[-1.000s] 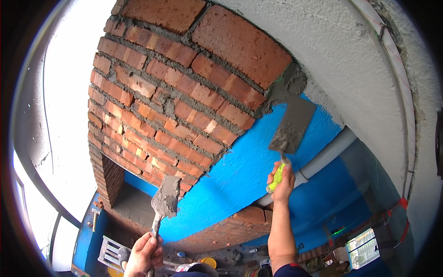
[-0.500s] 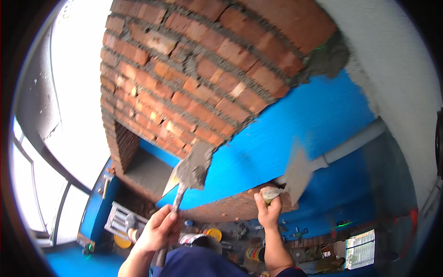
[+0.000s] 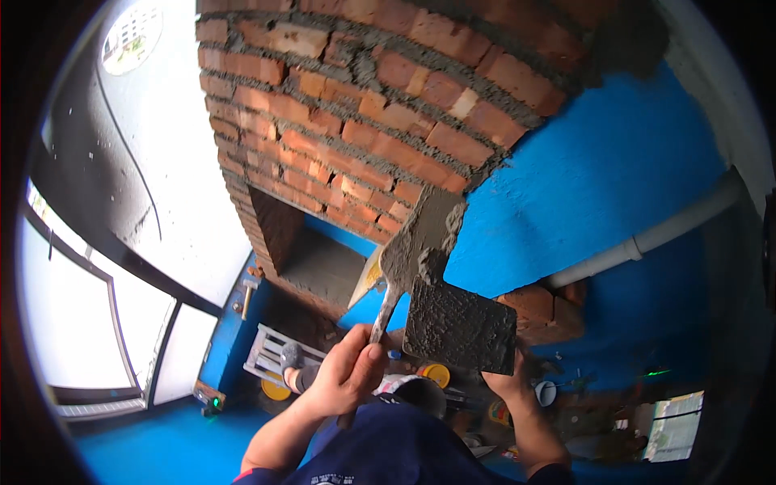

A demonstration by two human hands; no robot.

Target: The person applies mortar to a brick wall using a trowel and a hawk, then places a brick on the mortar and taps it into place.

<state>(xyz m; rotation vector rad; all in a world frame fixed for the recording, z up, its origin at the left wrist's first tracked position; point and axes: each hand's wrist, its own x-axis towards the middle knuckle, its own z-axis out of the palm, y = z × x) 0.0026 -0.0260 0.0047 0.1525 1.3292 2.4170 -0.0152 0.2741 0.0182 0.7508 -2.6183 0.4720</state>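
My left hand (image 3: 352, 373) grips the long handle of a mortar-covered flat tool (image 3: 419, 230), whose loaded head is in front of the brick wall (image 3: 364, 121). My right hand (image 3: 509, 384) holds a rectangular trowel (image 3: 459, 322); its mortar-smeared blade hides the handle and much of my fingers. The trowel blade lies just below the loaded head, touching or nearly touching its lump of mortar. Dark mortar (image 3: 622, 48) fills the wall's upper right end, beside the blue painted surface (image 3: 598, 178).
A recess (image 3: 319, 263) opens in the brickwork. A grey pipe (image 3: 638, 244) runs along the right. A foot (image 3: 293, 356) is on a white slatted platform (image 3: 267, 347), near buckets (image 3: 434, 374), a hammer (image 3: 246, 295) on a ledge, a laser level (image 3: 210, 404) and bright windows (image 3: 89, 315).
The view has shifted. My right hand has brought its trowel down and leftward from the wall's upper end to the loaded tool, which my left hand still holds and has moved rightward in view.
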